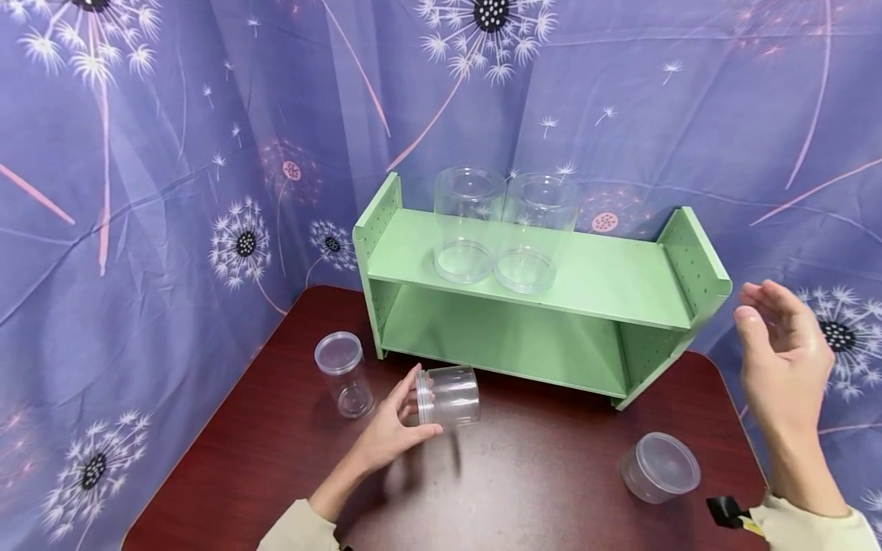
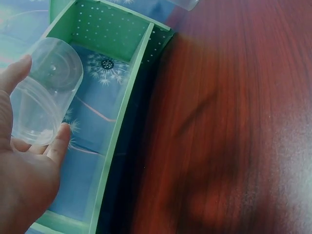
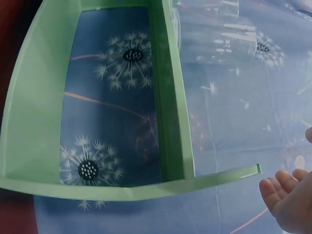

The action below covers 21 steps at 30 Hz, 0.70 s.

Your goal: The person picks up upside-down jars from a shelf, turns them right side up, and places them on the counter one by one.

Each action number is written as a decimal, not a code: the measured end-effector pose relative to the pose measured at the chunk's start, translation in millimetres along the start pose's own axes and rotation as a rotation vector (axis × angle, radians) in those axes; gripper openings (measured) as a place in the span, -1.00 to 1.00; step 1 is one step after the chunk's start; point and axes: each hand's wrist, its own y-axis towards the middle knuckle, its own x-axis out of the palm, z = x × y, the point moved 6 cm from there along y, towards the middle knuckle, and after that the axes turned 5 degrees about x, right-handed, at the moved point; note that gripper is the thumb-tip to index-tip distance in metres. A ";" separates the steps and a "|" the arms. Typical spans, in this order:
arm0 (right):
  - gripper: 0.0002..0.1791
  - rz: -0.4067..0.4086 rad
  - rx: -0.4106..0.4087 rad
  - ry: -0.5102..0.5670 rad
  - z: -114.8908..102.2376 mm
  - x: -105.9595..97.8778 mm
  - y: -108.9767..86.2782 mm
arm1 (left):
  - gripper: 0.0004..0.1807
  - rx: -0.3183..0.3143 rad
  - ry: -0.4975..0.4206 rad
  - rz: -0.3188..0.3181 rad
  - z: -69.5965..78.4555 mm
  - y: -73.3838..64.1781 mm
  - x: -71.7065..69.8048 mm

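Note:
My left hand grips a clear plastic jar by its threaded end, thumb on one side and fingers on the other. The jar lies sideways above the table, its base toward the right. In the left wrist view the same jar overlaps the shelf's lower compartment. Off the shelf's right end, my right hand is raised with fingers loosely bent and nothing in it. Just its fingers and part of the palm show in the right wrist view.
A green two-level shelf stands at the table's back. Two tall clear jars stand side by side on its upper level. A lidded clear jar is at left; a short lidded tub sits at right on the dark red table.

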 end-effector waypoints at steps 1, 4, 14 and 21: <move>-0.57 0.006 -0.012 -0.052 -0.7 -0.3 3.7 | 0.14 -0.003 0.005 -0.005 0.5 -0.3 -0.6; -0.57 0.011 -0.031 -0.119 -0.6 0.7 13.9 | 0.15 -0.016 0.018 -0.018 0.5 -1.2 -2.0; -0.60 -0.033 -0.054 -0.262 16.6 18.6 39.7 | 0.16 -0.094 0.092 -0.029 -2.2 -4.1 -6.9; -0.59 -0.070 -0.133 -0.351 21.7 28.8 43.1 | 0.17 -0.116 0.191 -0.037 4.2 -3.4 -12.5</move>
